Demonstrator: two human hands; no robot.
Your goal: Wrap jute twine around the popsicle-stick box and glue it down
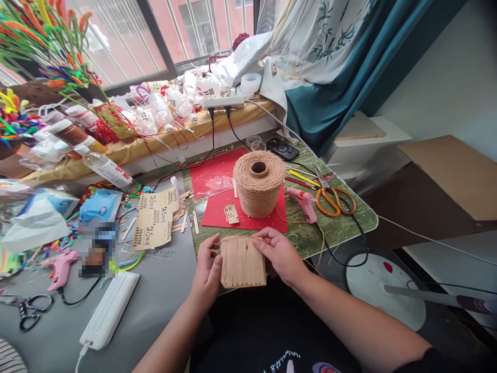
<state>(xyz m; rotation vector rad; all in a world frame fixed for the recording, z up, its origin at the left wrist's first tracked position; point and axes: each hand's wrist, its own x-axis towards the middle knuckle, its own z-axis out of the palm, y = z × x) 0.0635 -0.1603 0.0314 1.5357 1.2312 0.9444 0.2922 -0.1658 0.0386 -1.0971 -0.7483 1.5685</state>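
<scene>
Fingers of the left hand (208,267) hold the left edge of a wooden stick panel (244,263); those of the right hand (280,255) pinch its upper right corner. In the head view, the panel is on the person's side of the twine spool (259,199). Red card (217,210) lies under the spool, a pink glue gun (305,205) just right of it, printed abrasive sheets (152,223) well left.

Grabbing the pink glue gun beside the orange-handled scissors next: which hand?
Probably the right hand: it's nearer the glue gun, on that same side. The left hand, at the opposite edge of the wooden panel, would likely have to cross over.
</scene>
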